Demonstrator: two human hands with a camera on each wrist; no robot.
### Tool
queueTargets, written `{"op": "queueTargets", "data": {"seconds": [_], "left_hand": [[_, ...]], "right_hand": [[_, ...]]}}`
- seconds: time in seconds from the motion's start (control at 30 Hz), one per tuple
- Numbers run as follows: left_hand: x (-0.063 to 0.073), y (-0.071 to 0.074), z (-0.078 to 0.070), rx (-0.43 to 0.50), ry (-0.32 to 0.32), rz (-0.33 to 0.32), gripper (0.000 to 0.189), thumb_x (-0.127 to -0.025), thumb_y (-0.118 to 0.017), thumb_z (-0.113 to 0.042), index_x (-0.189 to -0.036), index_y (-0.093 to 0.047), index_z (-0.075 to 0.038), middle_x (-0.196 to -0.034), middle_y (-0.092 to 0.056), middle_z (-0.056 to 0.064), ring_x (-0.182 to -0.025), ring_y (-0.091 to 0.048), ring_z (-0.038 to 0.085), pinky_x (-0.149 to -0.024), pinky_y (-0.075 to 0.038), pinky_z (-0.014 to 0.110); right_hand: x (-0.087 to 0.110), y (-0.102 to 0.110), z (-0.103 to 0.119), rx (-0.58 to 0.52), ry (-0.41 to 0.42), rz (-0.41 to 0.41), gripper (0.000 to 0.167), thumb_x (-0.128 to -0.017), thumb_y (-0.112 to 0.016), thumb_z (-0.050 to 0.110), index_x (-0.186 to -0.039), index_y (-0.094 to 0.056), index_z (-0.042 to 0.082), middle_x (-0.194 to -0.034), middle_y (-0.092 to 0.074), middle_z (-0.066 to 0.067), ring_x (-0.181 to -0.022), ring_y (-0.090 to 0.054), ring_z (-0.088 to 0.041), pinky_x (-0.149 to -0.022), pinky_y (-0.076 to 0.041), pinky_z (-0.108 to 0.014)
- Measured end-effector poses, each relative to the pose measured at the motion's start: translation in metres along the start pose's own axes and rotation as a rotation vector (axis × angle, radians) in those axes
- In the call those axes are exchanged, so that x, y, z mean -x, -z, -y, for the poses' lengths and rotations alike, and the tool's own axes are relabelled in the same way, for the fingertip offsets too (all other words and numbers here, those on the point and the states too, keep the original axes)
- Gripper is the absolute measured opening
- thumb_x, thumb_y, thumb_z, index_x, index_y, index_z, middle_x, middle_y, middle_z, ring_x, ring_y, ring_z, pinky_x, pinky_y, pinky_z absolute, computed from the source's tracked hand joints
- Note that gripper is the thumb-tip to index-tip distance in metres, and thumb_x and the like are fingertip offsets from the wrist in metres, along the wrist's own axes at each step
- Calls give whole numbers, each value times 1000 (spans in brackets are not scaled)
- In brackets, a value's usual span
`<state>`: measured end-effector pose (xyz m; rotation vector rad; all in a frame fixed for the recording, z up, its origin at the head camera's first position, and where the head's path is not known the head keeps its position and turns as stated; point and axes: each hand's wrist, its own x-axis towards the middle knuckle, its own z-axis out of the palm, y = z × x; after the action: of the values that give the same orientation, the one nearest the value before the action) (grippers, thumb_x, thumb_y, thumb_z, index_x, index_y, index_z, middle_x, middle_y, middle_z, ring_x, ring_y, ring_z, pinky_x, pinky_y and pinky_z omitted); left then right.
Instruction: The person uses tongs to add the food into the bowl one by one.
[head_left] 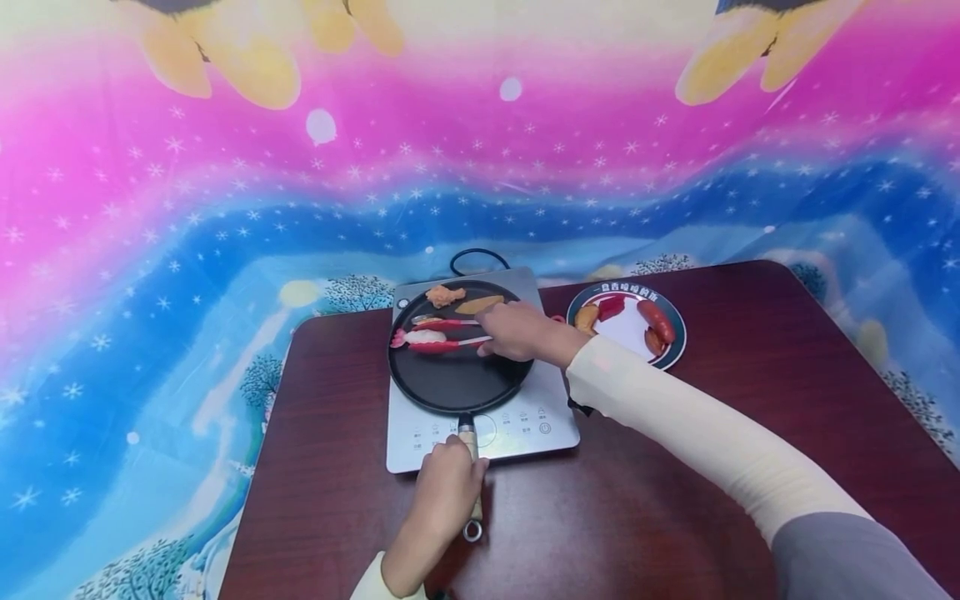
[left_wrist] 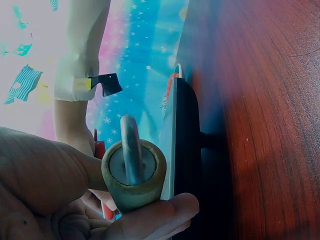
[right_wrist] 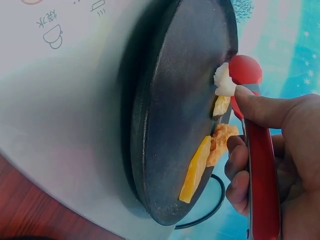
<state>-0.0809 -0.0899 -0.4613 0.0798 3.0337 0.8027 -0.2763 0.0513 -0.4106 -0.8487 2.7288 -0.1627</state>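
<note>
My left hand (head_left: 448,485) grips the wooden handle (left_wrist: 132,192) of a black frying pan (head_left: 457,383). The metal hanging ring at the handle's end faces the left wrist camera. In my right hand (head_left: 517,331) are red-tipped tongs (right_wrist: 262,170), held over the pan. Between the tong arms in the head view lies a white piece of food with a pink tail (head_left: 423,337); whether they squeeze it I cannot tell. A small yellowish piece (right_wrist: 221,107) is close by. Farther back in the pan lie an orange fried piece (head_left: 446,295) and a yellow wedge (right_wrist: 195,170).
The pan sits on a silver induction cooker (head_left: 510,440) with a black cord (head_left: 480,251) behind it. To its right, a dark-rimmed plate (head_left: 678,337) carries a sausage (head_left: 656,320) and other food pieces. A patterned cloth (head_left: 187,275) hangs behind the dark wooden table (head_left: 637,500).
</note>
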Motion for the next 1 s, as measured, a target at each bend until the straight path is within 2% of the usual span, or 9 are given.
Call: {"op": "queueTargets", "data": {"seconds": [0.3,0.47,1.0], "left_hand": [[0,0,-1,7,4,13,33,-86,-80,-14,-91,-63,14,-70,-62,17,-58,-64,24,-52,-54,34],[1,0,-2,-5,0,-1,32,-85,-81,-14,-90,-63,13,-70,-62,17,-58,-64,25,-52,-53,34],[1,-2,0,-35,-31,-43,29,-84,-82,-13,-84,-63,9,-69,-61,15,-61,-66,30,-56,-54,40]], "right_hand": [[0,-3,-2,11,13,-15,58,-99,-67,42,-146,-56,10,-142,-63,-12,-130,-61,-30,-110,-48,-50],[1,-5,-4,10,23,-23,58,-99,-67,42,-146,-55,9,-141,-63,-13,-129,-62,-30,-108,-50,-49],[5,-2,-4,-36,15,-35,65,-97,-69,44,-148,-52,7,-147,-58,-14,-134,-58,-32,-112,-46,-50]]}}
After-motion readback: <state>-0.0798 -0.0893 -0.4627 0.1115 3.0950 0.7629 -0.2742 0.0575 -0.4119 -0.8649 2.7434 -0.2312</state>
